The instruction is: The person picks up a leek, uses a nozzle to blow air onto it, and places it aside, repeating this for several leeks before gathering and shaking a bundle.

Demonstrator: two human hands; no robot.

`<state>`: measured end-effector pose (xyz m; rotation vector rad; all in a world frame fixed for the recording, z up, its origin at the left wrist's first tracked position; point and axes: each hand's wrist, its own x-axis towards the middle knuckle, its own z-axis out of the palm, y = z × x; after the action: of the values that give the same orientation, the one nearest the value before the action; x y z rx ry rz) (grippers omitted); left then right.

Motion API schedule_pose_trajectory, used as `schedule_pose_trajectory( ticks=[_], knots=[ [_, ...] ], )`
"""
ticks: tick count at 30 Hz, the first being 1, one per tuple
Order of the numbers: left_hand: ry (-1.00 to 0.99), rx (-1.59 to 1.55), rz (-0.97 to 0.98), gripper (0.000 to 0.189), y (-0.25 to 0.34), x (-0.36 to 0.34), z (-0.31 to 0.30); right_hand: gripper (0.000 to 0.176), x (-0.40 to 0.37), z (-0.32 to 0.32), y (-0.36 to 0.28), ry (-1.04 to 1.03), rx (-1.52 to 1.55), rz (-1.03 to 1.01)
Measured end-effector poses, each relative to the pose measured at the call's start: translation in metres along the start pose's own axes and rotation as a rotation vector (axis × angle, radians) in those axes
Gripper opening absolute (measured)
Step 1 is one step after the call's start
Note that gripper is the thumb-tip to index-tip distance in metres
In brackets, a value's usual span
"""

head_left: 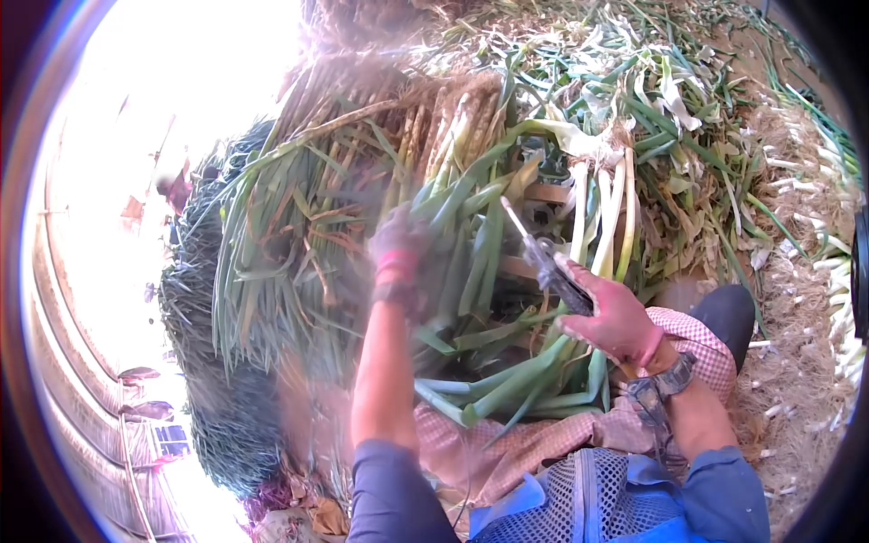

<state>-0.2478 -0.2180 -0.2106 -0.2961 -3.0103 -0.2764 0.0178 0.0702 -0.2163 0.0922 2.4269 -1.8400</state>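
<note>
My left hand (400, 240), in a glove with a pink cuff, is blurred against the green leaves of a big pile of long onions (299, 208); its fingers cannot be made out. My right hand (611, 317), in a pink glove, is closed around a dark-handled tool (554, 271) with a thin pale tip pointing up and left. Just behind the tool, several white onion stalks (605, 213) stand roots up, their green leaves (516, 389) bent over near my lap.
Loose peeled leaves (670, 100) are heaped at the back right. Trimmed white onions (842, 299) line the right edge beside scattered roots (787, 362). A checked cloth (543, 452) covers my lap. At the far left, a person (175, 192) shows faintly.
</note>
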Motion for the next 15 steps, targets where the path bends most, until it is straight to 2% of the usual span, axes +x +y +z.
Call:
schedule_pose_trajectory(
  ticks=[2, 5, 6, 7, 9, 11, 13, 15],
  knots=[
    [-0.161, -0.092, 0.008, 0.047, 0.0, 0.013, 0.02, 0.09, 0.017, 0.003, -0.028, -0.028, -0.063, 0.014],
    [-0.151, -0.039, -0.033, 0.039, 0.027, 0.002, 0.019, 0.089, 0.048, 0.015, -0.04, -0.072, -0.159, 0.029],
    [-0.134, -0.064, 0.03, 0.036, 0.035, -0.006, 0.019, 0.089, 0.059, 0.02, -0.039, -0.053, -0.185, 0.059],
    [-0.222, 0.011, -0.009, 0.035, 0.045, -0.014, 0.017, 0.088, 0.068, 0.025, -0.039, -0.035, -0.21, 0.088],
    [-0.264, -0.065, 0.009, 0.029, 0.044, -0.026, 0.026, 0.088, 0.08, 0.038, -0.04, -0.05, -0.243, 0.06],
    [-0.226, -0.109, 0.058, 0.026, 0.035, -0.029, 0.03, 0.088, 0.091, 0.053, -0.044, -0.157, -0.197, 0.045],
    [-0.25, -0.565, -0.228, 0.027, 0.042, -0.032, 0.015, 0.089, 0.105, 0.057, -0.048, -0.166, -0.233, 0.093],
    [-0.168, -0.559, -0.208, 0.03, 0.031, -0.024, 0.023, 0.089, 0.119, 0.064, -0.044, -0.102, -0.232, 0.126]
  ],
)
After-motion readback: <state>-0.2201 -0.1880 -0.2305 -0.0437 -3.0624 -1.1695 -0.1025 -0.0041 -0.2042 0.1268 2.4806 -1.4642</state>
